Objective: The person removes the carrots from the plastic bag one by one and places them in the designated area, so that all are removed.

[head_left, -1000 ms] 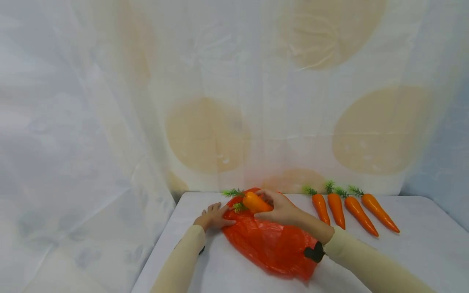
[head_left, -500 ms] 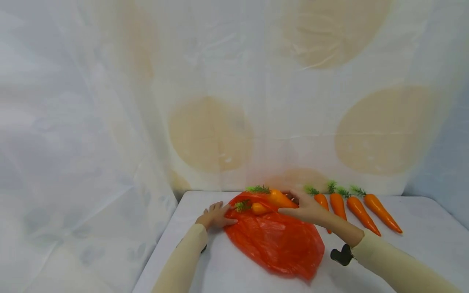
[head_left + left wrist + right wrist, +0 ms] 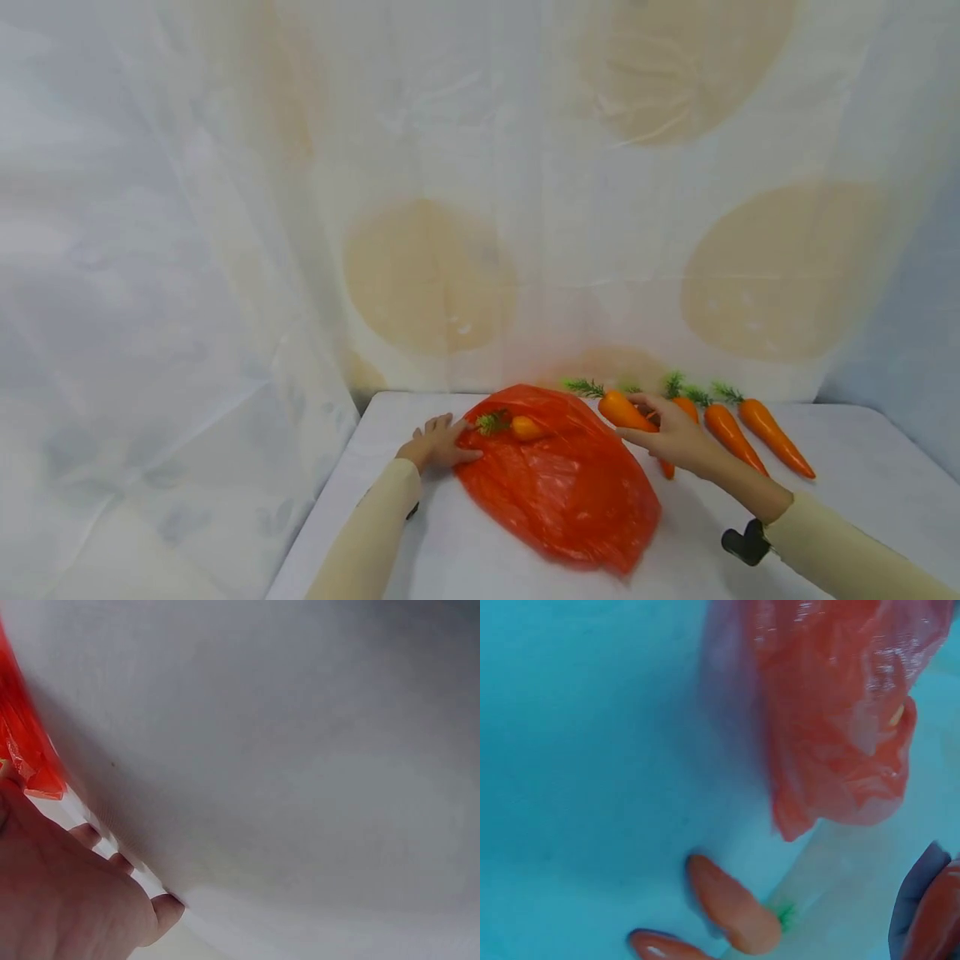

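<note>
My right hand [image 3: 678,437] grips a toy carrot [image 3: 622,410] with a green top, above the table right of the red plastic bag [image 3: 551,492]. In the right wrist view that carrot [image 3: 939,915] shows at the lower right edge. The bag lies puffed up on the table. Another carrot [image 3: 527,428] sits in its mouth, leafy end toward the left. My left hand [image 3: 435,444] is at the bag's left edge, fingers spread and thumb over the plastic. In the left wrist view, a fingertip touches the bag's corner [image 3: 34,765].
Several carrots lie side by side at the back right of the white table [image 3: 847,517], such as the far right one [image 3: 776,437]. The held carrot partly overlaps the leftmost ones. A patterned curtain [image 3: 585,208] hangs behind the table's back edge.
My right hand has drawn its carrot out of the bag's mouth and carried it rightward, close to the row of carrots. The left hand has stayed at the bag's edge.
</note>
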### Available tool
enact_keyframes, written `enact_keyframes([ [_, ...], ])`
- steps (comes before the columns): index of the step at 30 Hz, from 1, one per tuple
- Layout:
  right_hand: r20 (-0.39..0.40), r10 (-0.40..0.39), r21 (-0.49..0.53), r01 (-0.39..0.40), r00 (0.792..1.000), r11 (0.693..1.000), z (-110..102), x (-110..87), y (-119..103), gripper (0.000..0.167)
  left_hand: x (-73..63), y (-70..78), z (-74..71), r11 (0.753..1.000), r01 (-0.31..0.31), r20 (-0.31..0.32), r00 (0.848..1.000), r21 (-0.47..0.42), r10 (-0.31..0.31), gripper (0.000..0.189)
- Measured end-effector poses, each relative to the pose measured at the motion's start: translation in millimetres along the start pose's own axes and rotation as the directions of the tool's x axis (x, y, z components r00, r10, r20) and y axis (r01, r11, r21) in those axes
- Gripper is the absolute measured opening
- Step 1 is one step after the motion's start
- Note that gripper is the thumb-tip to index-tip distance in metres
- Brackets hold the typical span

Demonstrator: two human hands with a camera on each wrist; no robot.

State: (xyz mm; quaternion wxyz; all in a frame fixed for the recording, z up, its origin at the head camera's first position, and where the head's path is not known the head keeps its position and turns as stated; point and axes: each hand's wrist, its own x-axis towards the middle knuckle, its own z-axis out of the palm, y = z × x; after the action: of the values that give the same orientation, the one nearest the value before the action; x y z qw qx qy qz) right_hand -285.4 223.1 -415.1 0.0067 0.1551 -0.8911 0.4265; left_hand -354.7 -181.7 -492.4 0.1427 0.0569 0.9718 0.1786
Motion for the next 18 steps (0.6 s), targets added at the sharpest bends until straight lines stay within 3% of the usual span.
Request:
enact_keyframes([
  [4, -0.028, 0.025, -0.024, -0.026, 0.999, 0.999, -1, -2.8, 15, 0.062, 0.4, -1.9, 2.9, 1.000, 0.004, 0.002, 1.000, 0.008, -0.004, 0.076],
  [12, -0.072, 0.161, -0.072, -0.166, 0.984, 0.983, -5, -8.4, 33, 0.082, -0.4, -2.8, 2.4, 1.000, 0.011, 0.016, 1.000, 0.016, -0.011, 0.078],
  [18, -0.108, 0.210, -0.096, -0.221, 0.972, 0.971, -6, -11.3, 40, 0.080, 1.3, -2.5, 1.0, 1.000, 0.013, 0.024, 1.000, 0.023, -0.013, 0.082],
])
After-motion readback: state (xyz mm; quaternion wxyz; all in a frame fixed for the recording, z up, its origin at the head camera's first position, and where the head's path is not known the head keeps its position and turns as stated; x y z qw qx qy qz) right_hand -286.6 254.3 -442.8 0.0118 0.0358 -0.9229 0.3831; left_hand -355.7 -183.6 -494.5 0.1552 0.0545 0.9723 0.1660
